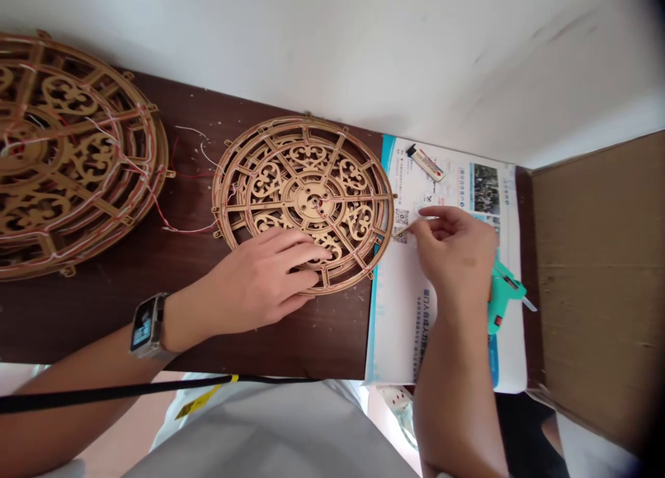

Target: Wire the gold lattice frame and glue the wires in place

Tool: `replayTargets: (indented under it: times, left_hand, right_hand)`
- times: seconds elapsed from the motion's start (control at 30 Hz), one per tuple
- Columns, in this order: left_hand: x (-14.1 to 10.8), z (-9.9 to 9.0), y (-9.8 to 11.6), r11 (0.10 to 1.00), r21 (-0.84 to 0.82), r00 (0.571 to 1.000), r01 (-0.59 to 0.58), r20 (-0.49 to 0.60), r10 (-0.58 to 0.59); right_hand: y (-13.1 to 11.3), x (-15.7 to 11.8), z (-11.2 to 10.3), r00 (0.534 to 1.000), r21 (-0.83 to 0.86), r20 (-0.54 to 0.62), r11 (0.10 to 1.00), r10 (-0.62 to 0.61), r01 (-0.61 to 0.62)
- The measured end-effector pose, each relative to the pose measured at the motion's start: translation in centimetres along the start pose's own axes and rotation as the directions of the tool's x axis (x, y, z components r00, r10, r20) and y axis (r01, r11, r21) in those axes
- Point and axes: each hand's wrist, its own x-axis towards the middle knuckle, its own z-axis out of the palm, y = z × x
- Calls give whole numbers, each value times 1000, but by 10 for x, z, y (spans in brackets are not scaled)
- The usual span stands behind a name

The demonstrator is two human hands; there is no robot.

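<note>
A round, gold-brown openwork frame (314, 204) with scroll ornaments lies flat on the dark tabletop, thin red and white wires running along its ribs. My left hand (275, 273) is over its near side, fingers bent across the rim and holding it. Just past the right edge of the frame, my right hand (451, 246) pinches a thin, brownish stick (403, 231) between thumb and forefinger. The tip of that stick points at the rim; whether it touches I cannot tell. The undersides of both hands are hidden.
Larger matching frames (77, 128) are piled at the left, joined to this one by a loose wire (187, 230). On the right, a printed sheet (397, 312) bears a lighter (426, 163) and a turquoise glue gun (501, 301). Cardboard (597, 277) stands beyond; a wall runs behind.
</note>
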Motion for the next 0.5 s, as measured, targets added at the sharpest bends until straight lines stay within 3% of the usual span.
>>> replayTargets:
  times: [0.27, 0.5]
  left_hand:
    - [-2, 0, -1, 1000, 0, 1000, 5, 20, -5]
    - [-4, 2, -2, 1000, -4, 1000, -15, -2, 15]
  right_hand:
    - [-4, 4, -2, 999, -143, -1, 989, 39, -38]
    - [-4, 3, -5, 998, -115, 68, 993, -3, 11]
